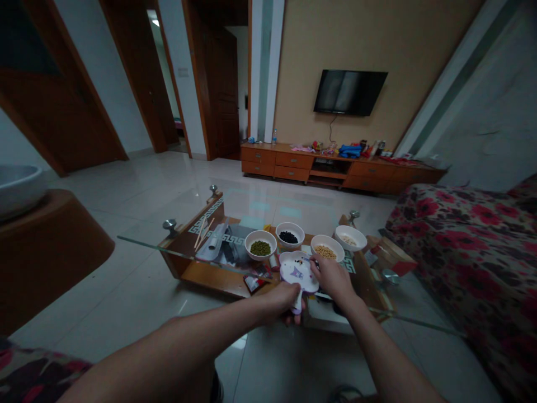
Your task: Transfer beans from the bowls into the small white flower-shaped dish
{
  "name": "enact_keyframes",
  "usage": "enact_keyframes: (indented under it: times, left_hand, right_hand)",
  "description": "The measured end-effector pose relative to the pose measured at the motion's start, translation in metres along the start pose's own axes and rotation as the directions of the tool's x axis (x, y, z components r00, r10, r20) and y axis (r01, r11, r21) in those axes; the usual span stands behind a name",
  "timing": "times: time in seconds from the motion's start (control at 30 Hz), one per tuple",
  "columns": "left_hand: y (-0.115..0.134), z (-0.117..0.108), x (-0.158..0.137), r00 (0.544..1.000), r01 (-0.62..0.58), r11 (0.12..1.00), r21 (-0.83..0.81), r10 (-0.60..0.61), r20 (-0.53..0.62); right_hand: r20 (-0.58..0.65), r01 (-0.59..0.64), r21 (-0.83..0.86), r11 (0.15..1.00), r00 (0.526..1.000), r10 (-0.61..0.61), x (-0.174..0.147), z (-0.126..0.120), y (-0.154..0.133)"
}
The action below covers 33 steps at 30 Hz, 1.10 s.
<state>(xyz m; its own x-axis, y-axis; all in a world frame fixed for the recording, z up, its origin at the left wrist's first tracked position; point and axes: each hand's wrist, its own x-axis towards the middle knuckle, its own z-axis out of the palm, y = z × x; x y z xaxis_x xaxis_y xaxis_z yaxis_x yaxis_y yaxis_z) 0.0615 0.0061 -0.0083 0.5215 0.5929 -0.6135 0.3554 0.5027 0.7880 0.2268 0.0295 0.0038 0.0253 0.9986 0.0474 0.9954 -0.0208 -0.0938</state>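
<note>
My left hand [285, 296] is closed round the handle of a white plate with a purple rim and a purple printed figure [297, 273]. A few small dark and pale beans [299, 261] lie toward the plate's far side. Over its right edge, the fingers of my right hand [333, 277] pinch a thin tool [307, 259] whose tip points at those beans; its kind is too small to tell. Just beyond the plate stand white bowls of green beans [260, 248], black beans [288, 237], yellow soybeans [325, 252] and pale seeds [348, 240].
A glass-topped coffee table [146, 244] carries the bowls. Wooden sticks [205, 232] and a red packet [254, 281] show at its left and front. To the right are a cardboard box [392, 256] and a flowered sofa [453, 224]. A low cabinet [293, 162] lines the far wall.
</note>
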Motion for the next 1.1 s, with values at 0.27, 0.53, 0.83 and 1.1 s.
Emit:
enact_keyframes:
  times: [0.27,0.53,0.83,1.1]
  left_hand:
    - [-0.002,-0.001,0.001,1.000,0.014,1.000,-0.003,-0.014,-0.016]
    - [-0.006,-0.003,0.006,1.000,-0.002,1.000,-0.022,0.003,0.019]
    - [0.002,0.001,-0.004,1.000,0.004,1.000,0.005,-0.003,-0.009]
    - [0.002,0.001,-0.004,1.000,0.005,1.000,0.005,-0.005,-0.010]
  right_hand:
    - [-0.203,-0.048,0.056,0.997,0.977,0.058,0.017,-0.006,-0.023]
    - [-0.179,-0.081,0.086,0.993,0.979,0.095,0.029,-0.007,-0.033]
    - [-0.050,0.032,0.050,0.998,0.998,-0.030,0.005,-0.001,-0.005]
    - [0.036,0.097,0.041,0.994,0.995,-0.098,0.000,0.005,-0.004]
